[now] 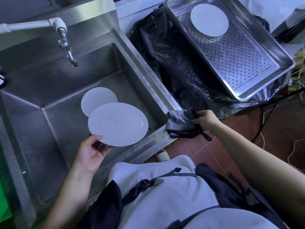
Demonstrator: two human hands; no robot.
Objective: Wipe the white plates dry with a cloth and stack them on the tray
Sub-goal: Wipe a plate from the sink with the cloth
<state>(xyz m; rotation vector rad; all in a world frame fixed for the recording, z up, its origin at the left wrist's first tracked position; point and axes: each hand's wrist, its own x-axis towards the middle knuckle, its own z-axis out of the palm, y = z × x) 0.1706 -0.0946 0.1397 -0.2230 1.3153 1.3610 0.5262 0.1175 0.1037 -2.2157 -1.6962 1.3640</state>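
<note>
My left hand [90,154] holds a white plate [118,123] by its near rim, above the steel sink [49,100]. A second white plate [97,101] lies in the sink basin just behind it, partly covered. My right hand [205,119] grips a grey cloth [180,123] with dark trim, over the sink's right front corner and apart from the held plate. On the perforated steel tray [239,60] at the upper right sits a white plate [209,20], near the tray's far end.
A tap [66,47] juts over the sink's back left. A black plastic sheet [173,66] covers the surface between sink and tray. Cables [267,126] trail over the red tiled floor at right. My apron fills the bottom.
</note>
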